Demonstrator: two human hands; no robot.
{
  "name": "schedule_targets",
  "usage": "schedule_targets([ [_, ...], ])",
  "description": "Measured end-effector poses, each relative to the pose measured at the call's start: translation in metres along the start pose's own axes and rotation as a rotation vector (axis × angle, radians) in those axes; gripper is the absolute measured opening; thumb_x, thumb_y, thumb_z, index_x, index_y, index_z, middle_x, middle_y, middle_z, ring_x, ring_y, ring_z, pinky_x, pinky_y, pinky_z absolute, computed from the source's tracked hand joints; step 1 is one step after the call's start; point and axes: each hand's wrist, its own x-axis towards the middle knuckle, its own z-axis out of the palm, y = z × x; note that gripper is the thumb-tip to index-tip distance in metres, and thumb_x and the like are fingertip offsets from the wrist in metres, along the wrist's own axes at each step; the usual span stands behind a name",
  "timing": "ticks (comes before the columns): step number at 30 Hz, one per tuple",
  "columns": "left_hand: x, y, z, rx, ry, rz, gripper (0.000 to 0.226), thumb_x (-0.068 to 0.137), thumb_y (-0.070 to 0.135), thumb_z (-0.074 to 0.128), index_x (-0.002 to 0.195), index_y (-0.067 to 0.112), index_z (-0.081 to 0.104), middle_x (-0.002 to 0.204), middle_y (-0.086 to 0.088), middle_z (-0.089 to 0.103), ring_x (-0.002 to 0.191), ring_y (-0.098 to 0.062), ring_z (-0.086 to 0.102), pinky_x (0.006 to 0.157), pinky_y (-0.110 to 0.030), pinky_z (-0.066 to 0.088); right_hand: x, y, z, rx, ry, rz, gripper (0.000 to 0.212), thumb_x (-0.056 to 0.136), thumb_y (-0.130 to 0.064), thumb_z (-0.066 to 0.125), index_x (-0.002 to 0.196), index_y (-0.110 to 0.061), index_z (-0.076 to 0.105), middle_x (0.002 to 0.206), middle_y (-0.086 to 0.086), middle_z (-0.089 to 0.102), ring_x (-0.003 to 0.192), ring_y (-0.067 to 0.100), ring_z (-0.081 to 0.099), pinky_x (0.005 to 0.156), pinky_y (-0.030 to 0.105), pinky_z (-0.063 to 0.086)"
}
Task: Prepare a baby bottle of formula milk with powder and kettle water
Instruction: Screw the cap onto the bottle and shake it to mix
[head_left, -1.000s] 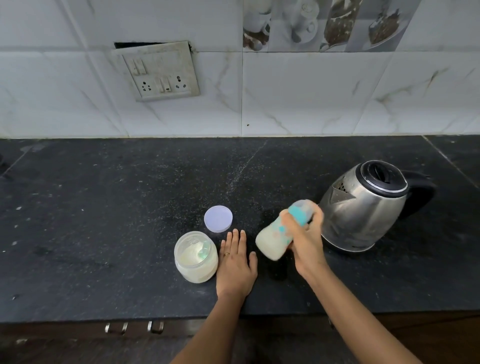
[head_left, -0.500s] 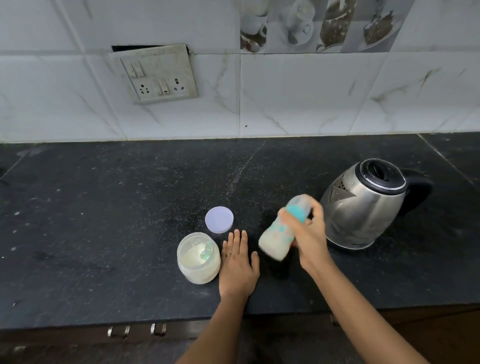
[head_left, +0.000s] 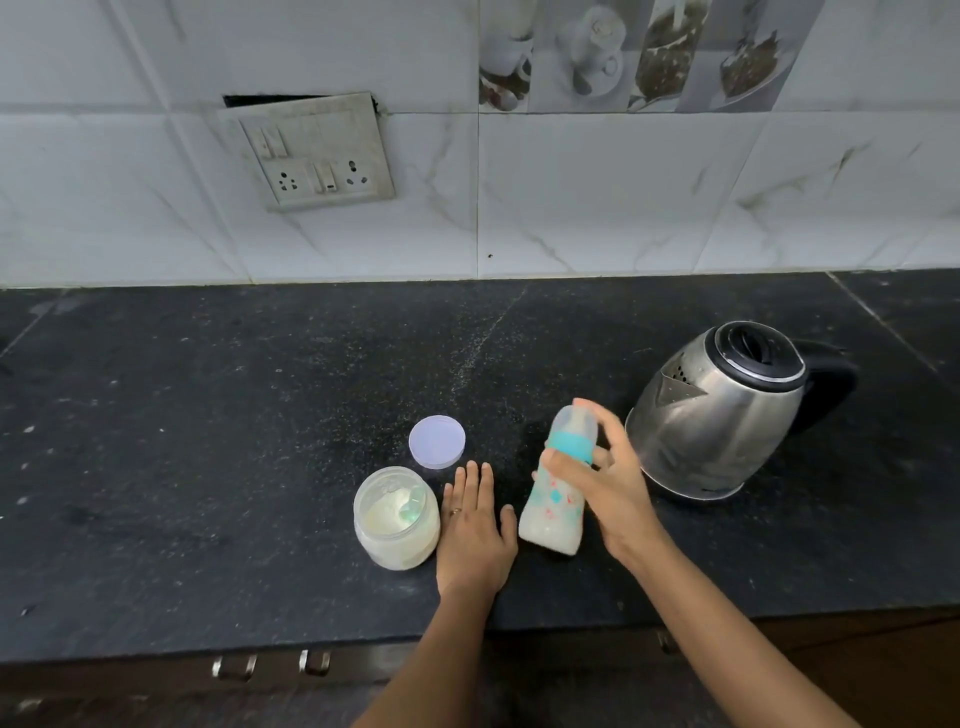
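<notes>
While the left hand (head_left: 475, 535) just lies flat and open on the black counter (head_left: 208, 441), palm down with nothing in it, the right hand (head_left: 605, 486) has the baby bottle (head_left: 556, 499) pinched up around its teal collar, thumb on the near side and fingers wrapped behind. The bottle sits right between the two hands, just to the right of the left thumb and under the right palm. It's capped, milky white inside, and leaning: the base points back toward the person and a bit left, the cap end up and away toward the kettle (head_left: 722, 410). I honestly can't tell if the base touches the counter or hangs just above it.

So the long axis runs roughly front to back with a tilt, and the right hand is the one that owns it. Looks to me like mixing or about to set it down; whichever, the tilt has to come upright first.

The open powder jar (head_left: 397, 519) is touching or almost touching the left hand's outer edge, its lid (head_left: 436, 441) just beyond the left fingertips. The kettle sits behind the right hand, close by.
</notes>
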Motion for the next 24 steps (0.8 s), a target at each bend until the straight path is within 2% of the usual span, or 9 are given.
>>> schedule_targets([
  [4,0.001,0.0,0.002,-0.001,0.009,-0.014,0.077,0.085,0.049,0.001,0.154,0.017,0.01,0.161,-0.003,0.006,0.148,-0.014,-0.003,0.116,-0.028,-0.013,0.007,-0.007,-0.002,0.23,0.25,0.017,0.056,0.084,-0.01,0.073,0.126,-0.033,0.044,0.107,0.003,0.06,0.092,0.021,0.066,0.072,0.043,0.06],
  [8,0.0,-0.001,0.002,-0.004,0.005,-0.013,0.077,0.084,0.049,0.001,0.153,0.016,0.011,0.161,-0.004,0.007,0.148,-0.015,-0.002,0.115,-0.027,-0.015,0.001,0.002,-0.005,-0.016,-0.049,0.053,0.061,0.077,-0.004,0.078,0.123,-0.036,0.053,0.111,0.014,0.066,0.098,0.038,0.068,0.083,0.056,0.056],
  [9,0.001,-0.001,0.003,-0.006,0.012,-0.013,0.077,0.085,0.049,0.003,0.153,0.015,0.013,0.161,-0.004,0.009,0.148,-0.015,0.0,0.116,-0.027,-0.014,0.002,0.002,-0.004,-0.01,-0.032,0.047,0.062,0.076,-0.003,0.078,0.122,-0.036,0.054,0.11,0.013,0.067,0.098,0.038,0.068,0.083,0.057,0.056],
  [13,0.002,-0.002,0.006,0.015,0.019,-0.019,0.075,0.086,0.049,0.005,0.153,0.016,0.014,0.161,-0.003,0.009,0.148,-0.015,0.001,0.117,-0.028,-0.012,0.011,-0.001,-0.001,0.253,0.245,0.047,0.054,0.082,-0.009,0.074,0.121,-0.034,0.047,0.105,0.005,0.063,0.09,0.024,0.067,0.077,0.048,0.059],
  [16,0.002,-0.003,0.005,0.041,0.002,-0.001,0.079,0.082,0.048,0.001,0.154,0.015,0.009,0.161,-0.004,0.005,0.148,-0.015,-0.003,0.117,-0.029,-0.011,0.004,0.008,0.002,0.036,0.017,0.022,0.063,0.069,-0.012,0.083,0.118,-0.038,0.054,0.113,0.016,0.064,0.102,0.045,0.064,0.083,0.061,0.054],
  [17,0.002,-0.003,0.004,0.053,-0.01,0.002,0.08,0.081,0.048,-0.001,0.154,0.016,0.007,0.161,-0.004,0.003,0.148,-0.015,-0.005,0.118,-0.03,-0.011,0.001,0.009,0.003,-0.027,-0.045,0.013,0.065,0.066,-0.011,0.084,0.119,-0.039,0.056,0.115,0.016,0.064,0.104,0.045,0.063,0.083,0.061,0.054],
  [18,0.002,-0.002,0.004,0.057,-0.012,0.001,0.08,0.081,0.048,-0.003,0.154,0.016,0.006,0.162,-0.003,0.002,0.148,-0.015,-0.006,0.118,-0.031,-0.011,0.002,0.008,0.003,-0.038,-0.038,0.0,0.066,0.067,-0.009,0.084,0.12,-0.038,0.056,0.115,0.014,0.064,0.104,0.042,0.064,0.083,0.059,0.055],
  [22,0.002,0.001,0.004,0.038,0.021,-0.019,0.077,0.085,0.048,0.002,0.153,0.016,0.012,0.161,-0.003,0.009,0.148,-0.015,-0.001,0.117,-0.029,-0.011,0.009,0.003,0.005,0.227,0.229,0.046,0.055,0.083,-0.011,0.074,0.123,-0.033,0.043,0.108,0.007,0.061,0.09,0.02,0.067,0.075,0.044,0.061],
  [24,0.002,-0.001,0.004,0.053,0.005,-0.01,0.073,0.087,0.046,0.006,0.153,0.015,0.011,0.161,-0.004,0.008,0.148,-0.015,-0.001,0.117,-0.03,-0.011,0.007,0.006,0.005,0.095,0.127,0.035,0.058,0.077,-0.014,0.079,0.12,-0.036,0.047,0.111,0.012,0.063,0.095,0.027,0.068,0.079,0.049,0.059],
])
